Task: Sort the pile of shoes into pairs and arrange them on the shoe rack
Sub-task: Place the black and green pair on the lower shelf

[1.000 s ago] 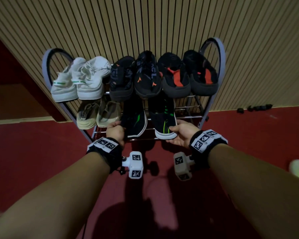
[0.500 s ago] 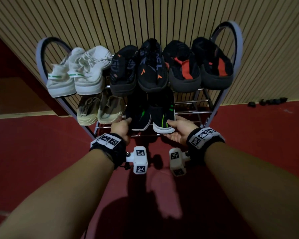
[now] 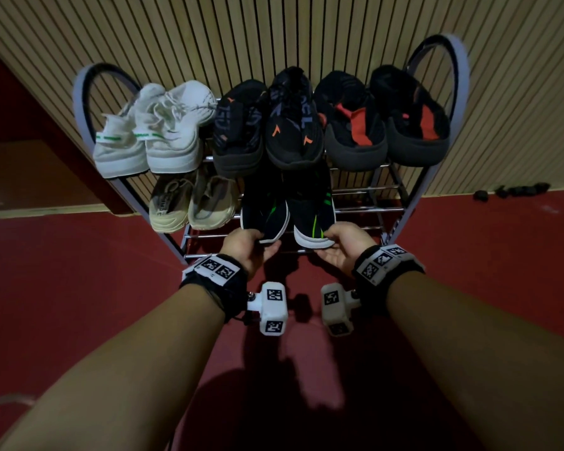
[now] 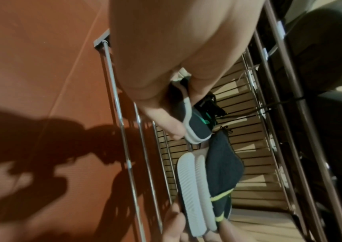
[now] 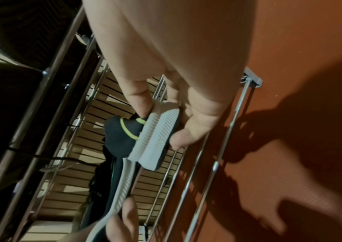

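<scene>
Left hand (image 3: 246,247) grips heel of left black-green shoe (image 3: 263,211), thumb on top, fingers (image 4: 171,129) curled under sole. Right hand (image 3: 342,247) pinches heel of right black-green shoe (image 3: 311,216), fingers under white sole. Both shoes side by side on lower tier of shoe rack (image 3: 355,209), just right of beige pair (image 3: 192,203). Upper tier: white pair (image 3: 153,135), black-orange pair (image 3: 267,125), black-red pair (image 3: 385,122).
</scene>
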Demonstrator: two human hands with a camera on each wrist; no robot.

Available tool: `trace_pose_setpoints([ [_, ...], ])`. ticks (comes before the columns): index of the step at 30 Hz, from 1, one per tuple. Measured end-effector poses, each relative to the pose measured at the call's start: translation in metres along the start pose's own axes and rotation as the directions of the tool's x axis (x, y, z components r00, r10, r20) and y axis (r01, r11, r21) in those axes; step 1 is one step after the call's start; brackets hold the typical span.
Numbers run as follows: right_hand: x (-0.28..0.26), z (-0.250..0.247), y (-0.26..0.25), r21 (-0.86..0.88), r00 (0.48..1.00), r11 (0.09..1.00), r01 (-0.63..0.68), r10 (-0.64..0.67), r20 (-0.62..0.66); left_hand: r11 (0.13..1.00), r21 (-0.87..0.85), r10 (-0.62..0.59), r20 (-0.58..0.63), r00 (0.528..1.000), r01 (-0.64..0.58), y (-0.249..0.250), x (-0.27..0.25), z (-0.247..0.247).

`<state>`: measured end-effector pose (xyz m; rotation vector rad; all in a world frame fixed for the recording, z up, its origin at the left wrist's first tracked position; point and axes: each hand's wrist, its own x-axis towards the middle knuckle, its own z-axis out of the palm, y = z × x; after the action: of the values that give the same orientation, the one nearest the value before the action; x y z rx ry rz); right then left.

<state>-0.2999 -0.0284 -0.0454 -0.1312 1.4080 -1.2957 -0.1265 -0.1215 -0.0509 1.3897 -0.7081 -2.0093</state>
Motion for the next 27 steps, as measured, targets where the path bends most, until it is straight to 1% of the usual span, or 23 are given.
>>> trace_pose_setpoints([
  [4, 0.003, 0.008, -0.004, 0.029, 0.999, 0.999, 0.033, -0.034, 0.033, 0.997, -0.058, 0.048, -0.02, 0.999, -0.05, 0.005, 0.003, 0.004],
  [7, 0.007, 0.014, -0.003, 0.037, 0.996, 0.997, 0.073, -0.075, 0.056, 0.983, -0.122, 0.133, -0.047, 0.99, -0.138, 0.006, 0.007, 0.006],
  [10, 0.011, 0.019, -0.001, 0.05, 0.991, 0.991, 0.124, -0.126, 0.037, 0.968, -0.147, 0.192, -0.075, 0.978, -0.202, 0.004, 0.005, 0.007],
  [12, 0.015, 0.023, -0.001, 0.039, 0.989, 0.988, 0.148, -0.148, 0.005, 0.962, -0.178, 0.195, -0.086, 0.977, -0.207, 0.004, 0.008, 0.007],
  [15, 0.017, 0.033, 0.0, 0.01, 0.986, 0.987, 0.163, -0.162, -0.048, 0.965, -0.184, 0.166, -0.126, 0.978, -0.188, 0.003, 0.01, 0.004],
  [18, 0.02, 0.037, 0.002, 0.006, 0.981, 0.984, 0.178, -0.177, -0.084, 0.965, -0.183, 0.173, -0.102, 0.98, -0.189, 0.002, 0.008, 0.004],
  [21, 0.019, 0.036, 0.002, 0.019, 0.985, 0.988, 0.156, -0.155, -0.07, 0.96, -0.187, 0.199, -0.069, 0.978, -0.209, 0.0, 0.006, 0.005],
  [24, 0.015, 0.035, -0.002, 0.032, 0.992, 0.993, 0.116, -0.114, -0.056, 0.959, -0.178, 0.211, -0.06, 0.976, -0.219, -0.002, 0.004, 0.006],
  [27, 0.006, 0.032, -0.006, -0.019, 0.996, 0.997, 0.078, -0.079, -0.039, 0.962, -0.176, 0.198, -0.069, 0.978, -0.208, -0.002, 0.004, 0.007],
])
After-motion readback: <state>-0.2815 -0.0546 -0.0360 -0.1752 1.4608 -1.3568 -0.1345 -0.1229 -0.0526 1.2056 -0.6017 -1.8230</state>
